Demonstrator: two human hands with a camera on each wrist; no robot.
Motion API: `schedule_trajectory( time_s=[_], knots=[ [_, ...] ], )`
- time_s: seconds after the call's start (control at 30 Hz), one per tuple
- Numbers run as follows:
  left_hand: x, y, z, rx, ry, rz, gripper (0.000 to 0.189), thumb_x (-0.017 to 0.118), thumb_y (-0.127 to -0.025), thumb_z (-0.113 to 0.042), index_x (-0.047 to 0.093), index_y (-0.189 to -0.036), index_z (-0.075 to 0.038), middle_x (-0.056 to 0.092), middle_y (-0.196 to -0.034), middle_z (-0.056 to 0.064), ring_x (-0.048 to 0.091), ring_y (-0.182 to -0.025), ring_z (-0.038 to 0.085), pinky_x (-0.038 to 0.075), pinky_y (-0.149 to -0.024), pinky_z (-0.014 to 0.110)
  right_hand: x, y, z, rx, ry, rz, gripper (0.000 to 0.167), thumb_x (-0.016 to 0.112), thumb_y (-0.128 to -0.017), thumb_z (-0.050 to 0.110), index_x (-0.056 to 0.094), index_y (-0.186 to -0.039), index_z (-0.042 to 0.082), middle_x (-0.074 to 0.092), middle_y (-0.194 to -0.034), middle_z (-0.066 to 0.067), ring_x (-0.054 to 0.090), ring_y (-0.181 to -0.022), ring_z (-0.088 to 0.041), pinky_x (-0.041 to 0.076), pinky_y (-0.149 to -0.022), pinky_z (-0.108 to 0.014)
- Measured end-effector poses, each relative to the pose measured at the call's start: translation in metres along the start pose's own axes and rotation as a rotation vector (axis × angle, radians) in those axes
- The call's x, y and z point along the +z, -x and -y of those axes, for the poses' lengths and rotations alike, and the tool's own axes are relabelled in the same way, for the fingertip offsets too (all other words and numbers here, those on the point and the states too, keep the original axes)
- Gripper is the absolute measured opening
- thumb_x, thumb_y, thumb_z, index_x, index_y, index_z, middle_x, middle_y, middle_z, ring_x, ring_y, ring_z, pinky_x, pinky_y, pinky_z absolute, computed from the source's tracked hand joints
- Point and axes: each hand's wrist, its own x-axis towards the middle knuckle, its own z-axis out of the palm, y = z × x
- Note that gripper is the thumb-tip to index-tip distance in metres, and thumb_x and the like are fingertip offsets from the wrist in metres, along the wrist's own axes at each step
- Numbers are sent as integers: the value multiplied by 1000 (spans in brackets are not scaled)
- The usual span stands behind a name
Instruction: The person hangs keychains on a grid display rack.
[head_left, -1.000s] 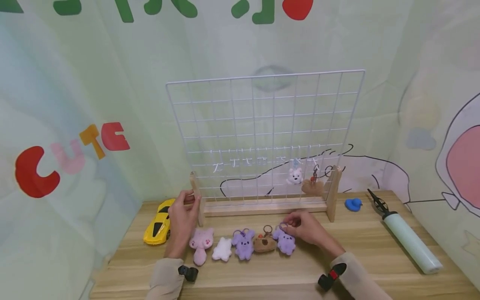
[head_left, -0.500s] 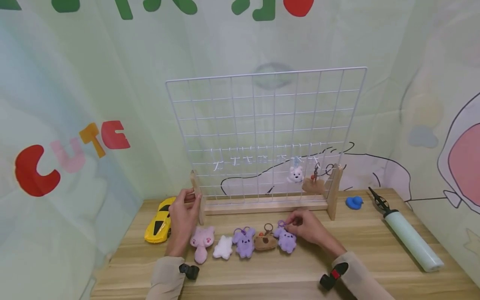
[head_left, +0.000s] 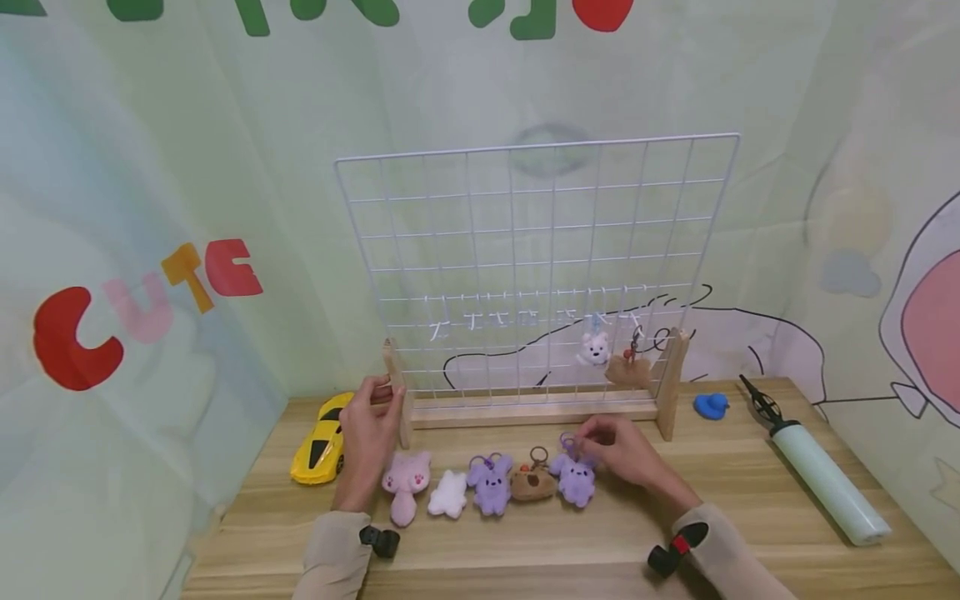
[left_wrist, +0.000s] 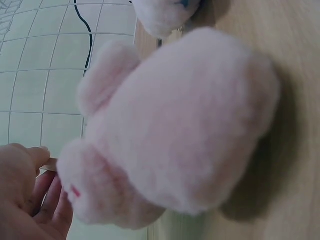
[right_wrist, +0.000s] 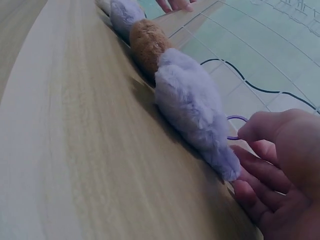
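Observation:
In the head view, my left hand (head_left: 369, 429) grips the left wooden post (head_left: 396, 392) of the white wire grid rack (head_left: 536, 225). My right hand (head_left: 618, 450) pinches the purple ring (right_wrist: 237, 119) of a purple plush keychain (head_left: 576, 483), the rightmost in a row on the table. Left of it lie a brown plush keychain (head_left: 533, 483), another purple plush keychain (head_left: 491, 486), a white plush (head_left: 448, 495) and a pink plush (head_left: 406, 487). That pink plush fills much of the left wrist view. On the rack hang a white bear plush (head_left: 595, 348) and a brown plush (head_left: 628, 372).
Several small white hooks (head_left: 472, 319) line the grid's lower rows. A yellow toy car (head_left: 321, 442) stands left of the left hand. At the right are a blue toy duck (head_left: 711, 406) and a pale green hand pump (head_left: 828, 483) on the wooden table (head_left: 525, 558).
The purple ring stands a little higher between the right fingers, and the right hand has shifted slightly. The left hand stays on the post. The head view has tilted slightly.

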Motion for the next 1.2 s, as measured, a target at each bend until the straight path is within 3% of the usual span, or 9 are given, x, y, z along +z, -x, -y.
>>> schedule_trajectory(
  time_s=[0.17,0.4,0.73,0.8,0.97,1.2],
  knots=[
    [0,0,0,3,5,1,33,72,-106,-26,67,-132,-6,77,-119,18,79,-108,34,68,-91,49,-1,0,0,4,-53,-38,5,73,-103,12,72,-104,7,79,-104,-8,75,-96,-10,61,-88,-20],
    [0,-1,2,18,13,3,33,73,-105,-25,68,-131,-5,78,-118,19,79,-107,35,69,-90,50,-1,-3,3,-66,-157,-130,7,66,-107,5,65,-110,-2,76,-103,-15,72,-93,-9,60,-84,-18],
    [0,-1,3,17,15,7,33,73,-106,-27,68,-132,-6,78,-119,18,79,-107,34,69,-90,50,-11,-3,23,-88,-182,-113,10,61,-110,7,59,-113,-3,79,-105,-18,72,-97,-5,58,-86,-16],
    [0,-1,3,15,12,7,34,73,-106,-27,68,-132,-6,78,-119,18,79,-107,34,69,-90,50,-13,-3,31,-88,-192,-109,10,60,-110,7,59,-114,-3,79,-105,-16,70,-92,-2,56,-78,-16],
    [0,-1,4,12,15,4,33,73,-106,-25,67,-132,-5,77,-119,18,79,-107,34,69,-91,49,-17,-3,51,-79,-221,-98,11,60,-111,7,56,-115,-2,67,-85,0,51,-68,0,43,-58,-18],
    [-1,-1,3,17,19,3,32,73,-106,-24,68,-131,-5,78,-118,18,79,-107,33,69,-90,50,-25,2,83,-117,-186,-152,9,62,-110,9,59,-113,1,68,-80,-1,49,-65,-4,37,-50,-23]
  ],
)
